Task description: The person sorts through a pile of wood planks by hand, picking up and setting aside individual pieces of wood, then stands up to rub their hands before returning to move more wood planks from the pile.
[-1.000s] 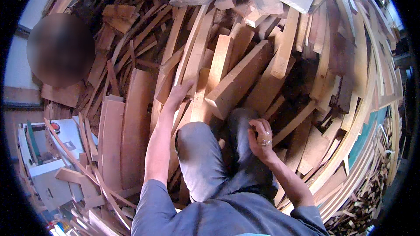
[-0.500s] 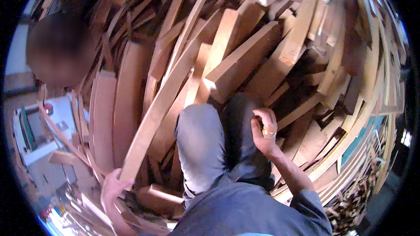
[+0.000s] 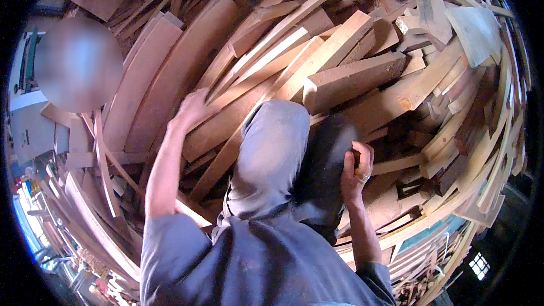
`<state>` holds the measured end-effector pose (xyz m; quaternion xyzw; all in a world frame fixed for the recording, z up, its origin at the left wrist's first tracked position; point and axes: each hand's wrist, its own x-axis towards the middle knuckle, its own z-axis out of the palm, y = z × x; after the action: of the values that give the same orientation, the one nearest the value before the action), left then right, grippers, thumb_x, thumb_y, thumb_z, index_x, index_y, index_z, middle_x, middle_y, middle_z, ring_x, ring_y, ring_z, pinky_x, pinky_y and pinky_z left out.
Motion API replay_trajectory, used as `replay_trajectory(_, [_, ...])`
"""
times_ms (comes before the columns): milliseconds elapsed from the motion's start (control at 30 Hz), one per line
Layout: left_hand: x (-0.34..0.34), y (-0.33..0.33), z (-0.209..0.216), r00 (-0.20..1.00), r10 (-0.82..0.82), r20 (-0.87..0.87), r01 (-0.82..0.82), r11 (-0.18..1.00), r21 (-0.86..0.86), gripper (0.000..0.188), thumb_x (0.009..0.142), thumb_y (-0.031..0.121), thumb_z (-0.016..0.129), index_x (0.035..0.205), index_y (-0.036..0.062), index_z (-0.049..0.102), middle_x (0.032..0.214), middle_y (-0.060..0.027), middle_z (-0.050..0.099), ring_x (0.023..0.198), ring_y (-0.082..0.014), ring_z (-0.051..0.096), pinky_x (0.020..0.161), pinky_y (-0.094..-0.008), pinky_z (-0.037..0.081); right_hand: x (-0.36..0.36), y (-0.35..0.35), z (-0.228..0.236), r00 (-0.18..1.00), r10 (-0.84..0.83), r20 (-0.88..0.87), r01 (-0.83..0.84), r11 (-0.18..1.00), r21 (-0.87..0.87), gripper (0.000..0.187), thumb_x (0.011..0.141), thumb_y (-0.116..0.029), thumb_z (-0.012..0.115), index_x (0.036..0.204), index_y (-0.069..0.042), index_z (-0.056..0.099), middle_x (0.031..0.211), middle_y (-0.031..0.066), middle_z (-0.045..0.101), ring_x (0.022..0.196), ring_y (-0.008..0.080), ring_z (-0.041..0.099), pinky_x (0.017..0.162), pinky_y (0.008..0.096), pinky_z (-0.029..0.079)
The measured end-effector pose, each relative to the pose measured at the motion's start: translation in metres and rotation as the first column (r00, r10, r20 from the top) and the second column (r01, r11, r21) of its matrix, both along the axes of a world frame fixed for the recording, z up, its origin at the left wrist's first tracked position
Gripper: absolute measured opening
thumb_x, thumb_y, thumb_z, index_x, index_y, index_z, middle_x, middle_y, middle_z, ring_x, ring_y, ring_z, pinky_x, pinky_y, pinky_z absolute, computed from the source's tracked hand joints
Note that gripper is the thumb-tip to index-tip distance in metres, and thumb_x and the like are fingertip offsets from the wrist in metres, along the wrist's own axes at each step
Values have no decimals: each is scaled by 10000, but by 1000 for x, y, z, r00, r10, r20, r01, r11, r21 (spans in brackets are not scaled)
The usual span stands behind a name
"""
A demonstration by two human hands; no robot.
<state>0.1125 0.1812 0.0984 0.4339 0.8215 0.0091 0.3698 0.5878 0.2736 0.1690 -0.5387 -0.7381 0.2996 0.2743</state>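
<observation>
Under my left hand (image 3: 192, 110) a long flat plank (image 3: 226, 127) is lying slantwise across the heap of offcuts (image 3: 351, 73), and I am pressing my palm and fingers down over its upper edge — a narrow, wrapping hold on the board's rim, thumb side hidden from me, so I cannot tell how far the fingers are curling under. I am judging that the plank is being held there because it is resting loose on the boards below and is tipping toward my knees (image 3: 272, 136); the hand is steadying it rather than lifting it. Just beyond the fingertips a thinner pale strip (image 3: 266, 56) is running the same way, touching the plank's far edge. Beside my right hand (image 3: 356, 171) nothing wooden is being gripped: the fingers are curled loosely shut against the dark trouser leg (image 3: 323, 164), a ring showing on one of them, as though I am bracing on my own thigh while crouching. Past that hand a thick squared block (image 3: 354, 79) is sitting well apart — on top of the pile, end grain facing me.
</observation>
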Motion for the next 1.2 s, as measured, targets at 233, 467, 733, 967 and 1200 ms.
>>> replay_trajectory(233, [20,24,-104,927,-50,371,-14,986,169,786,772,439,855,1361,-1,578,1388,-204,630,1247,-372,610,1080,-418,471,-9,-3,-3,999,26,36,-31,986,161,235,969,-54,611,1202,-27,627,1108,171,655,1046,378,589,929,479,486])
replay_trajectory(467, [26,22,-82,976,-8,220,-3,999,51,802,697,424,888,1369,93,600,1301,-235,660,1180,-394,643,1002,-474,520,-14,2,-7,996,-26,82,16,993,118,220,930,-43,632,1147,-9,649,1104,176,665,1037,375,596,925,465,492])
replay_trajectory(733, [10,-2,-5,998,-1,55,-5,993,114,600,762,388,768,1279,95,685,1160,-251,719,1096,-416,681,980,-487,538,-15,3,-10,997,-57,43,50,989,139,264,852,5,653,1113,-26,671,1055,180,677,989,375,630,882,454,519])
replay_trajectory(967, [-11,-11,92,915,103,391,-177,972,157,597,788,349,766,1222,-47,659,1082,-174,738,909,-273,719,846,-384,570,-20,6,-2,998,-56,-33,60,985,164,282,862,-23,667,1142,-49,647,1045,182,660,978,391,616,854,483,504])
replay_trajectory(1200, [14,34,150,630,199,751,-335,942,32,630,858,473,736,1172,-68,658,959,-163,733,704,-225,727,658,-361,589,-7,6,-10,994,-29,-105,44,988,147,300,861,-19,670,1156,-69,641,1065,176,655,1002,409,600,893,496,484])
